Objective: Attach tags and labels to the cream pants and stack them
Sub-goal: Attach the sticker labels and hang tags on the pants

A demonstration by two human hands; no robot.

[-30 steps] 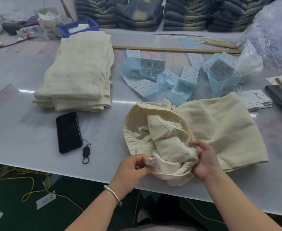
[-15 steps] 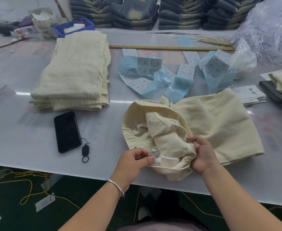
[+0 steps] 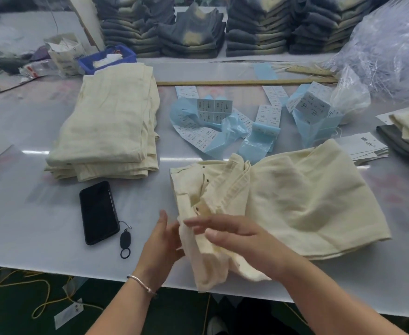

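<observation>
Grey table (image 3: 29, 189) w/ dark garment stacks (image 3: 254, 27) at back. Left hand (image 3: 161, 240) fingers straight, touching the near edge of the cream pants (image 3: 295, 201); right hand (image 3: 232, 235) laid across the waistband, fingers extended, no grip on anything. Pants lie front-centre, bunched waistband over the table edge. Beyond: blue label sheets (image 3: 213, 124), paper tags (image 3: 365, 146); left, finished stack (image 3: 109, 126), phone (image 3: 98, 211). Prob. label step just wrapping up; whether a label is on, can't tell. Next: smooth, fold, move onto stack.
</observation>
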